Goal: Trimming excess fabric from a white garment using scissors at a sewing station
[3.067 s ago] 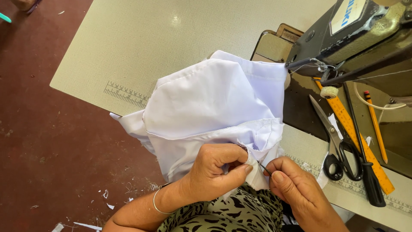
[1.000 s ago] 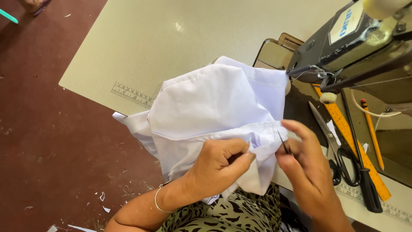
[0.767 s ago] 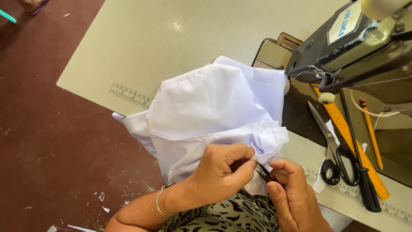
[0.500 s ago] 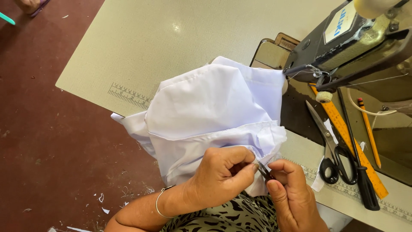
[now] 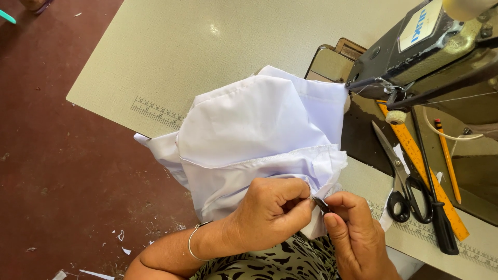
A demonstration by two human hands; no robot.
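Two bare hands meet at about 6 o'clock in the head view, both working on a white garment (image 5: pixel 259 124) that lies bunched over the near edge of a pale sewing table (image 5: pixel 207 46). The left hand (image 5: pixel 267 210) has its fingers curled and pressed together, pinching the lower hem of the cloth between thumb and forefinger; a thin bangle (image 5: pixel 193 239) circles its wrist. The right hand (image 5: pixel 353 233), just beside it at 5 o'clock, pinches a small dark metal tool (image 5: pixel 320 203) whose tip touches the fabric edge right at the left fingertips. What kind of tool it is cannot be told, it is too small and mostly covered.

The garment spreads from the centre of the frame up toward 12 o'clock, its upper corner lying against the base of a dark sewing machine (image 5: pixel 436 46) at 2 o'clock. At 3 o'clock, on the machine bed, lie black-handled scissors (image 5: pixel 402 181), an orange ruler (image 5: pixel 425 176) running diagonally, and an orange pencil (image 5: pixel 447 158) beyond it. A printed measuring scale (image 5: pixel 155 111) marks the table edge at 9 o'clock. The dark red floor (image 5: pixel 57 176) at 8 o'clock carries a few white scraps
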